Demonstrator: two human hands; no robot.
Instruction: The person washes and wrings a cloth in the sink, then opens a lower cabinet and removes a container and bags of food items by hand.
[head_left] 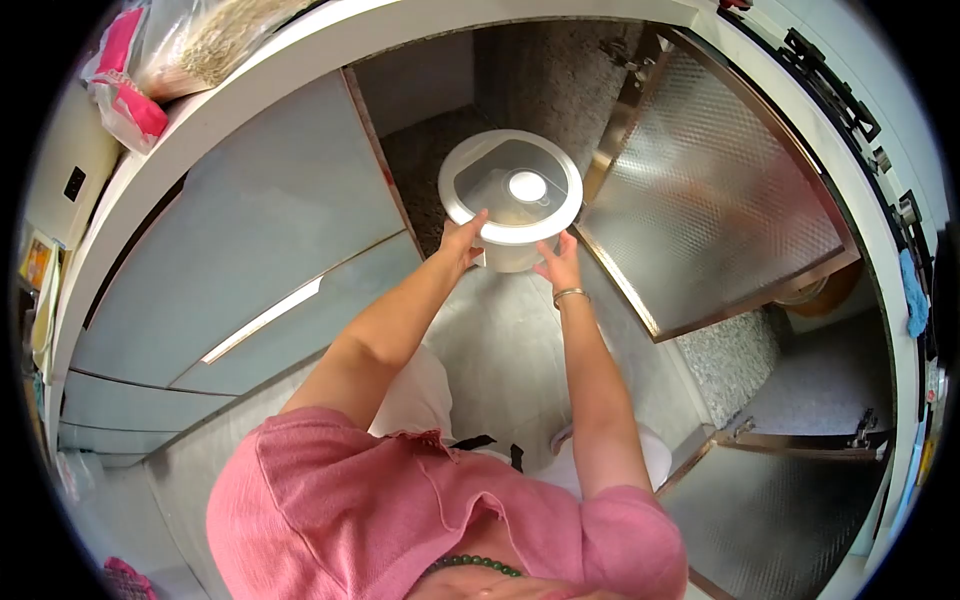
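In the head view, the person's two hands hold a round tub [512, 258] with a white-rimmed lid [450, 205]. The tub is in front of an open cupboard [425, 150], above the grey floor [490, 330]. The left hand [462, 243] grips its near left side, with the thumb laid on the lid's rim and the other fingers lower against the wall. The right hand [558, 262] clasps the near right side, fingers curved against the tub just under the rim; a bracelet [571, 293] circles that wrist. The lid has a clear middle with a white disc [527, 186] on it.

Right of the tub, a textured cupboard door [715, 190] stands open, and a second door [780, 520] is open nearer the person. Grey-blue drawers [270, 220] lie to the left. Above them runs a white desk [340, 35], with a plastic bag [205, 45] at the upper left. A blue cloth [913, 293] hangs at the far right. The person wears a pink top [340, 510] and a green bead necklace [475, 562].
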